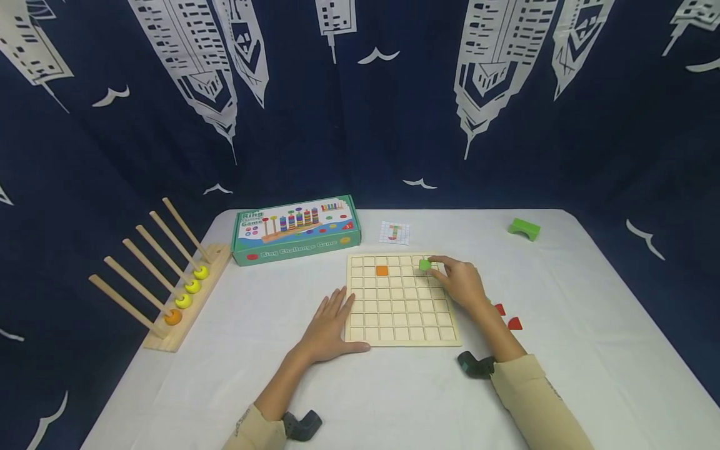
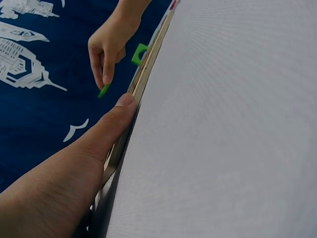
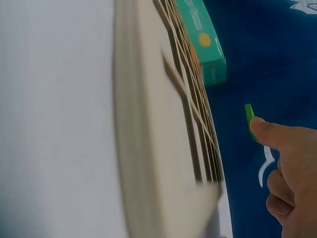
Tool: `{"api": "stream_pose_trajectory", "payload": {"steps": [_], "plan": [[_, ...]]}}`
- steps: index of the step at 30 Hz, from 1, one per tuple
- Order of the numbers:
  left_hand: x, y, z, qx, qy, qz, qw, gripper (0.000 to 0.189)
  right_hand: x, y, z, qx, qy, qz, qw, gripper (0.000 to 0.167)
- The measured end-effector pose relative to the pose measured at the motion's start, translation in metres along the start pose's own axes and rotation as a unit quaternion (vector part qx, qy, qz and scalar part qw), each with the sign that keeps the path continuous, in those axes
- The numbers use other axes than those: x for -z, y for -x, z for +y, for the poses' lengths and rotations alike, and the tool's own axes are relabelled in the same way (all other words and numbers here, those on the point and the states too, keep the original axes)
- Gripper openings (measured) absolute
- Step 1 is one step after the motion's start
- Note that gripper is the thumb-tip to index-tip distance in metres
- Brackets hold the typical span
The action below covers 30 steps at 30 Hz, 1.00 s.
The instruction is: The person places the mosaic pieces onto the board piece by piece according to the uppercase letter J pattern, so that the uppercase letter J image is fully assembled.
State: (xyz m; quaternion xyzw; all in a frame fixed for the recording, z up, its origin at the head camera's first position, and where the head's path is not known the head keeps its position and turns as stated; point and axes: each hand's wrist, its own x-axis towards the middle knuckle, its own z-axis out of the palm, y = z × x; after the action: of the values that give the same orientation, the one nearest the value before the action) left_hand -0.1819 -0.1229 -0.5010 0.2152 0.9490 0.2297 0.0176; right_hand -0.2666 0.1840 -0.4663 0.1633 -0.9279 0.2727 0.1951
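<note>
1. left hand [image 1: 329,337]: palm down, fingers nearly straight and pointing forward, thumb spread out to the right.
2. right hand [image 1: 464,284]: reaching farther forward, thumb and index finger set in a pinch, lower fingers curled toward the palm.
3. left forearm [image 1: 288,377]: slants in from lower left.
4. right forearm [image 1: 497,331]: slants in from lower right.

Peg rack [image 1: 184,324] is blocking the left, green box [image 1: 295,231] the back left; open counter [image 1: 394,400] is stretching nearside of board [image 1: 402,306].

Green box [image 1: 298,232]: "Ring Challenge Game", top and side.
</note>
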Motion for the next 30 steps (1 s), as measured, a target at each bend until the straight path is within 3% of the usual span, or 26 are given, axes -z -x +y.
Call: {"api": "stream_pose_trajectory", "payload": {"steps": [10,30], "plan": [[-0.001,0.001,-0.001,0.004,0.005,-0.002,1.0000,0.113,-0.027,-0.011,-0.026,-0.014,-0.026,-0.066,0.9974,0.032],[0.000,0.001,0.001,0.002,0.002,0.003,1.0000,0.112,-0.048,-0.021,-0.030,-0.009,-0.019,-0.102,0.9945,0.029]]}}
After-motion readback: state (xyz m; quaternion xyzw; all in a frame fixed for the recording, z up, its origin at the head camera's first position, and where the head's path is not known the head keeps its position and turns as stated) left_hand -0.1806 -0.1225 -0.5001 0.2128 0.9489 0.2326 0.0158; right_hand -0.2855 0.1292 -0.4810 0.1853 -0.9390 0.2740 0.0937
